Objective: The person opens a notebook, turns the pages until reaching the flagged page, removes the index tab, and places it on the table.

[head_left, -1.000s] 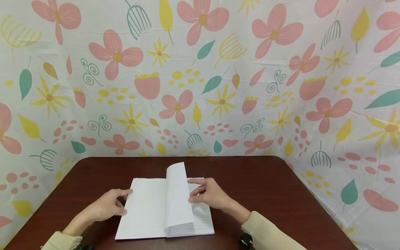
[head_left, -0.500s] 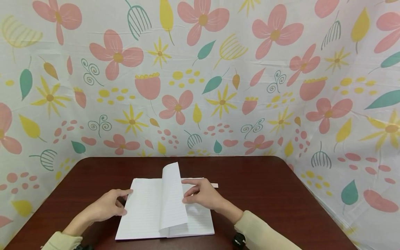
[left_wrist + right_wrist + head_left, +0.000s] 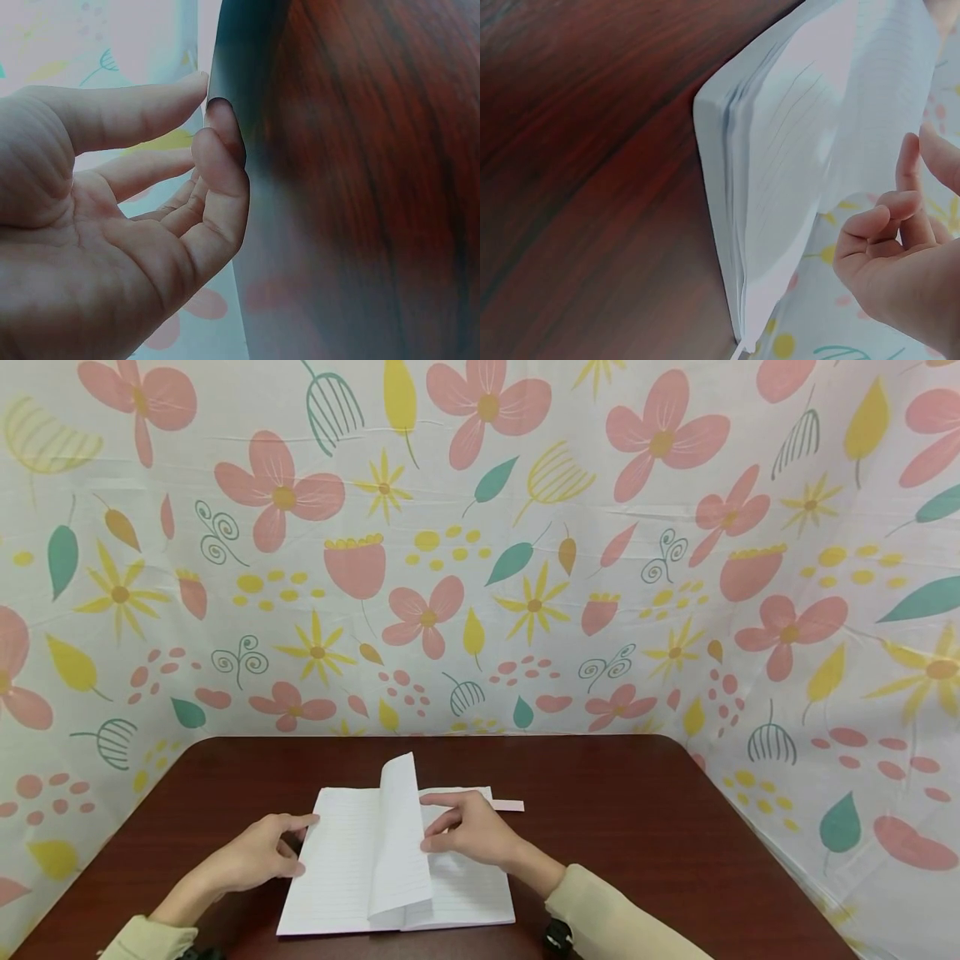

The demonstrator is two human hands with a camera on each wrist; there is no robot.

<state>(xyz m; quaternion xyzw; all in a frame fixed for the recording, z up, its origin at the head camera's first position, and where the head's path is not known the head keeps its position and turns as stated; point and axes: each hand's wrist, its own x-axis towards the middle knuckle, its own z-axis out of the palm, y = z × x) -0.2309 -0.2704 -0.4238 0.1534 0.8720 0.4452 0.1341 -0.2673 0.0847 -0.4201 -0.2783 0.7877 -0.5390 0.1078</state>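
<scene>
An open lined notebook (image 3: 322,877) lies on the table, its left page flat. One page (image 3: 397,852) stands raised and curved near the middle, over the right-hand side. My right hand (image 3: 476,831) pinches that page's right edge between thumb and fingers. In the right wrist view, the fingertips of my right hand (image 3: 900,232) meet at the edge of the lifted page (image 3: 877,112). Against the notebook's left edge rest the finger and thumb of my left hand (image 3: 251,856). The left wrist view has my left hand (image 3: 142,187) with its fingers loosely bent beside the edge.
A pale pink strip (image 3: 510,806) sticks out past the notebook's upper right edge. The dark reddish-brown table (image 3: 637,827) extends around the notebook. Behind it hangs a white cloth (image 3: 465,577) with flowers and leaves.
My right hand has moved left with the raised page, which now leans further left. More of the right-hand page and the pink strip have come into view. My left hand has stayed still.
</scene>
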